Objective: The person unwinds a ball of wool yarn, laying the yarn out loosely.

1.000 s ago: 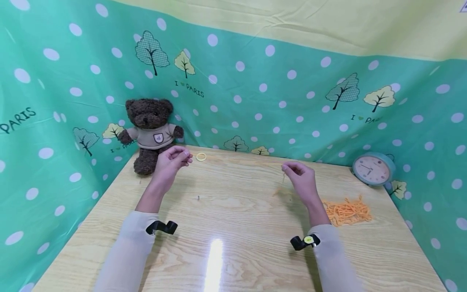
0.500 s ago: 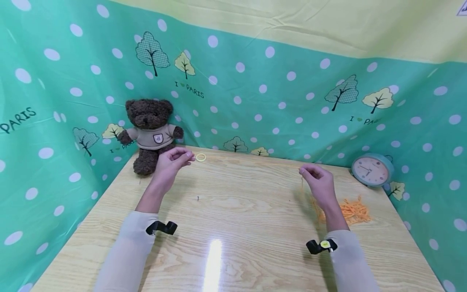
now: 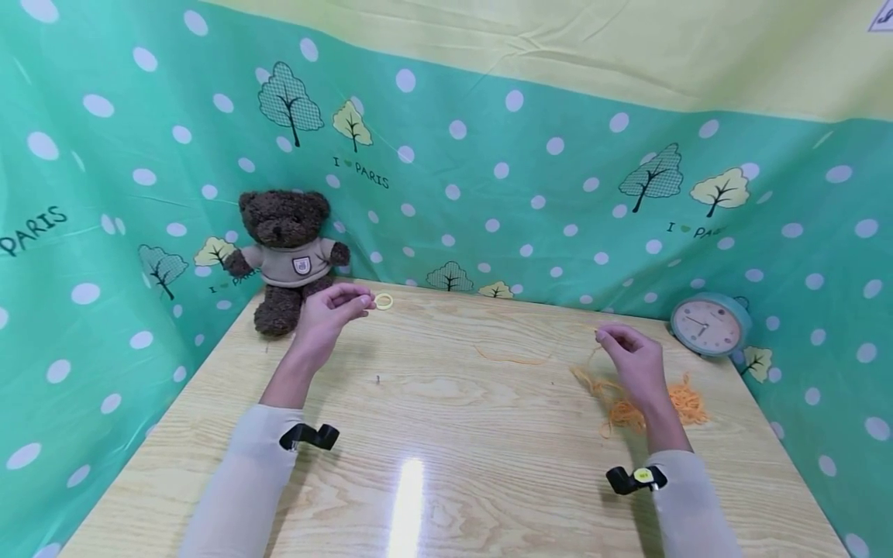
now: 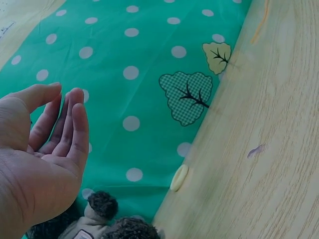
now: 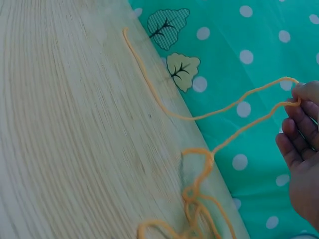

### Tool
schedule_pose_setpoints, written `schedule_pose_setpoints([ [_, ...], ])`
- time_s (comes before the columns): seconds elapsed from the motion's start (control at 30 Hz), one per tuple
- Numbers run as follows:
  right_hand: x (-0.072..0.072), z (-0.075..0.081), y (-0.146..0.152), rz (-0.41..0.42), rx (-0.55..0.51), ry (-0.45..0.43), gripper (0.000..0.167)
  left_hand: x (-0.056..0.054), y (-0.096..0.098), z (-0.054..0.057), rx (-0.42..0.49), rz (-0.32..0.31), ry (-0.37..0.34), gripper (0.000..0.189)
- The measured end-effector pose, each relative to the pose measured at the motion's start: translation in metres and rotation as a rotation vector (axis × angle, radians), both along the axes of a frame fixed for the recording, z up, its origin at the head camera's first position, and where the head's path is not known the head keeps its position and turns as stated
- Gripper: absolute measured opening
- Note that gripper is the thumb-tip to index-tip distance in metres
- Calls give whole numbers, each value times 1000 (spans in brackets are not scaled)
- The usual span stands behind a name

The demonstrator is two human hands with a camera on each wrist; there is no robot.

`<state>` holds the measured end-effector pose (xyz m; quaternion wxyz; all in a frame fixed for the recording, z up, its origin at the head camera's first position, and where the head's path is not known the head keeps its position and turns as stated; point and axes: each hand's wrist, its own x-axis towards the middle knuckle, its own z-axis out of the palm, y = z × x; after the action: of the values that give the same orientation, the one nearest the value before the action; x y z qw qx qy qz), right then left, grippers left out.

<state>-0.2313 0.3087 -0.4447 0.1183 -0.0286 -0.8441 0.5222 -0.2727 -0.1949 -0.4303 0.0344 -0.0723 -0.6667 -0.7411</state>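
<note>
Between right thumb and index finger I pinch an orange yarn strand (image 5: 244, 134); my right hand (image 3: 636, 364) is raised over the table's right side. One loose end (image 3: 512, 358) of the strand trails toward the table's middle. The other side runs down to a tangled orange yarn pile (image 3: 687, 404), partly hidden behind my right wrist. My left hand (image 3: 329, 314) hovers in front of the teddy bear, beside a pale yellow ring (image 3: 384, 301). In the left wrist view, its thumb and finger (image 4: 45, 90) come close together with nothing visible between them.
A brown teddy bear (image 3: 286, 232) in a grey shirt sits at the back left. A teal alarm clock (image 3: 710, 325) stands at the back right. Behind the wooden table (image 3: 488, 449) hangs a green dotted curtain (image 3: 453, 170). A small dark mark (image 3: 378, 380) shows on the tabletop.
My right hand has moved right and slightly nearer, drawing yarn toward the pile. A loose strand now shows on the table's middle. The left hand has barely moved.
</note>
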Motion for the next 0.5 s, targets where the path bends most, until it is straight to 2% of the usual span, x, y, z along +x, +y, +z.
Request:
schedule_pose_setpoints([
  [0.3, 14, 2, 34, -70, 74, -49, 54, 0, -2, -2, 1, -35, -5, 12],
  [0.5, 25, 0, 58, -125, 66, -82, 52, 0, -2, -3, -5, -35, -11, 13],
])
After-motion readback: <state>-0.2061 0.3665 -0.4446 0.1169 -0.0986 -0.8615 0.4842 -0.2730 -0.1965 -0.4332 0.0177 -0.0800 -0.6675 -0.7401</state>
